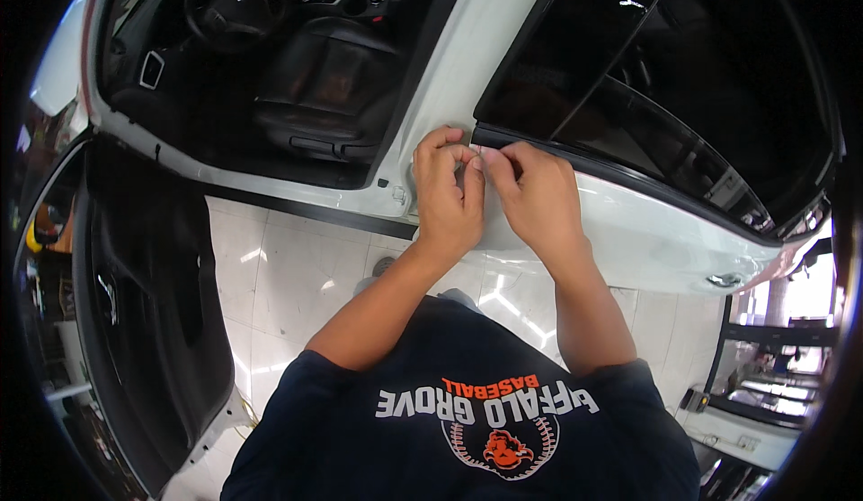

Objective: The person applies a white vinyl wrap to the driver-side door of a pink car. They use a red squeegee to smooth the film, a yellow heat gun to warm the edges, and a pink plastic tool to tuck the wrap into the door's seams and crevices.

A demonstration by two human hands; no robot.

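Both my hands meet at the front lower corner of the white car's rear door (611,218), where the black window trim (620,168) ends. My left hand (448,191) has its thumb and forefinger closed in a pinch at the trim's end. Close beside it, my right hand (537,191) also pinches at that spot, fingertips almost touching the left ones. Something small and pale shows between the fingertips, too small and covered to name. The dark rear window (575,51) lies just beyond my hands.
To the left the front door opening shows a black leather seat (333,78) and a steering wheel (235,2). The opened front door (148,285), black inside, stands at the far left. Glossy pale floor tiles (288,276) lie below. Equipment on a white stand (746,433) is at lower right.
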